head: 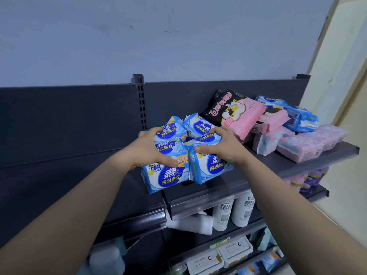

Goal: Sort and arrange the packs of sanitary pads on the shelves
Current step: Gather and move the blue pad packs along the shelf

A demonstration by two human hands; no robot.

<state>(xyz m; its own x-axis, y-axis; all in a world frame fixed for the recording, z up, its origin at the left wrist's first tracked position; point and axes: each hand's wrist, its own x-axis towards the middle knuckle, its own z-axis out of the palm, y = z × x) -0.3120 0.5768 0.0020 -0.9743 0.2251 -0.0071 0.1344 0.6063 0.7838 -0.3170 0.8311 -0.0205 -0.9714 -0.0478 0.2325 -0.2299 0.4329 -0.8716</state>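
Two hands reach up to a dark grey top shelf [218,197] and clasp a bunch of blue packs [166,176] of sanitary pads between them. The packs stand in two rows side by side, near the shelf's front edge and at the left end of the goods. The left hand [153,149] lies over the left row, its fingers [153,132] curled over a rear pack and the thumb pressed on the front one. The right hand [222,147] grasps the right row the same way, its fingers curled round the packs and its thumb on the front pack's top.

Just behind and to the right, a black-and-pink pack [232,112] lies tilted, leaning on a loose heap of pink packs [301,147] that fills the right end of the shelf. More blue packs [299,118] rest on that heap, near the back.

Behind the shelf is a dark back panel [69,116] with a slotted upright post [140,100]. Above it is a pale blue-grey wall [158,36], and a cream wall [341,76] stands at the far right.

On the shelf below, white bottles [222,215] stand upright, with one white bottle [190,223] lying on its side just left of them. Purple bottles [313,179] stand farther right. Lower still sit white lidded boxes [234,253].
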